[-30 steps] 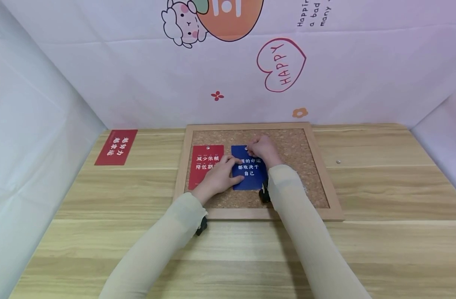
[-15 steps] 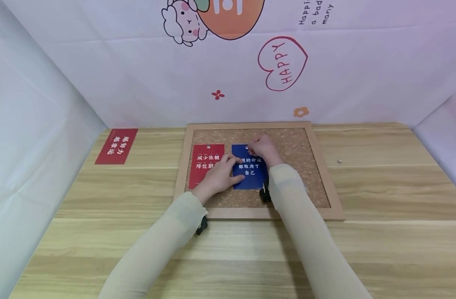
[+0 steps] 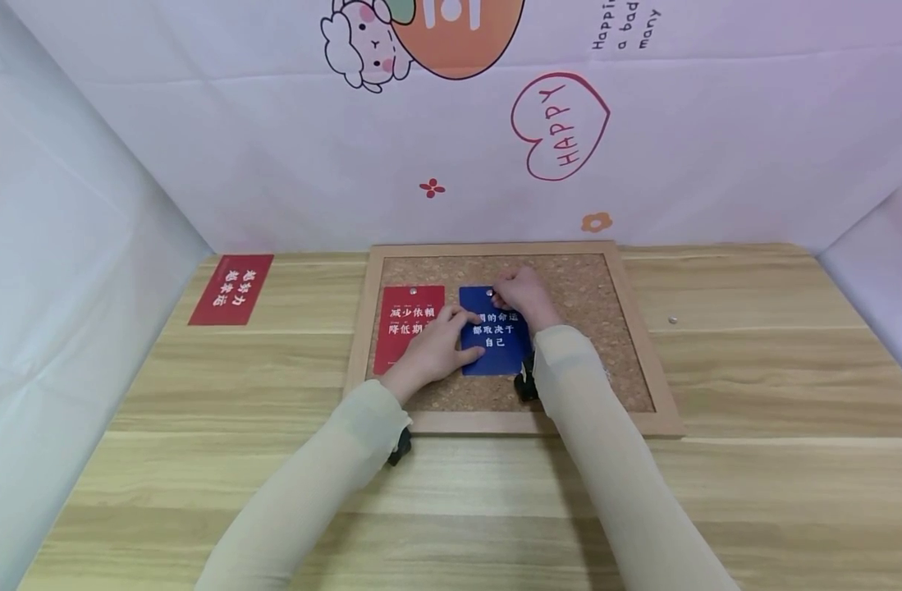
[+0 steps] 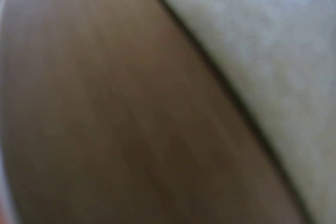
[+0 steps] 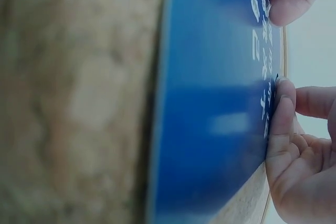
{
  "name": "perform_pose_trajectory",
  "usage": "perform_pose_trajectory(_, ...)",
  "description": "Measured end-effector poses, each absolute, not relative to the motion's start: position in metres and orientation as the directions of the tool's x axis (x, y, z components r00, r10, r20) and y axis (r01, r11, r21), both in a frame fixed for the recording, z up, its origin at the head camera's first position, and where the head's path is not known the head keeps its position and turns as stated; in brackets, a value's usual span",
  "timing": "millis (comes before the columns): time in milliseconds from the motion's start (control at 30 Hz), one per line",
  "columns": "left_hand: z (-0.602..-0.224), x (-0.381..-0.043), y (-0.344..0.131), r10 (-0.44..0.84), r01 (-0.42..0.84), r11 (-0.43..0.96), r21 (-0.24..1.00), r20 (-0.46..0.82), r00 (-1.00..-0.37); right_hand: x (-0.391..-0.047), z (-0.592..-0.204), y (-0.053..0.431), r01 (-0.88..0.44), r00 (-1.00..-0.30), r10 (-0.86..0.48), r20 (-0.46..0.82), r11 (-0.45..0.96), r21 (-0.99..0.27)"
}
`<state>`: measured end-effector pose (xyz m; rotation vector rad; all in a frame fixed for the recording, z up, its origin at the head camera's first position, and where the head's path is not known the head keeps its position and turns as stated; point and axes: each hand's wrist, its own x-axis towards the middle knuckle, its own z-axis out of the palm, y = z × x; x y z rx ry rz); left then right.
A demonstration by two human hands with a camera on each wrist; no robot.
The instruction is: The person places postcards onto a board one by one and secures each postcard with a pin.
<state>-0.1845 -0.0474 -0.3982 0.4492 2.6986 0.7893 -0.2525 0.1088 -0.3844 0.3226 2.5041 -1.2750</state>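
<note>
On the framed corkboard [image 3: 569,271], a blue card [image 3: 492,361] with white characters lies flat under both hands. My left hand [image 3: 436,345] rests on its left edge, index finger and thumb spread and pressing it down. At the card's top, my right hand [image 3: 526,297] has its fingers curled in, pinching at a silver thumbtack [image 3: 490,293]. From the right wrist, the blue card [image 5: 210,103] is seen edge-on, with the right fingers [image 5: 286,114] close against its face. Beside it, a red card [image 3: 395,345] hangs from its own thumbtack [image 3: 413,291], partly covered by my left hand.
Another red card [image 3: 231,290] lies on the wooden table [image 3: 451,509] at the far left. A small loose thumbtack [image 3: 672,321] sits right of the board. Something small and silvery [image 3: 607,373] shows beside the right sleeve. A printed white cloth [image 3: 273,164] rises behind the board.
Both hands keep their places on the blue card. The head view has shifted very slightly; nothing else visibly differs.
</note>
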Motion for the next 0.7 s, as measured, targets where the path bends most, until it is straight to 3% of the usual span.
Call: perform_pose_trajectory(700,-0.3991,-0.1837,-0.0478,0.382,0.225,0.796,0.562,-0.178,-0.907,-0.2505,-0.3797,0.1031,0.265,-0.939,0.028,-0.343,0.696,-0.668)
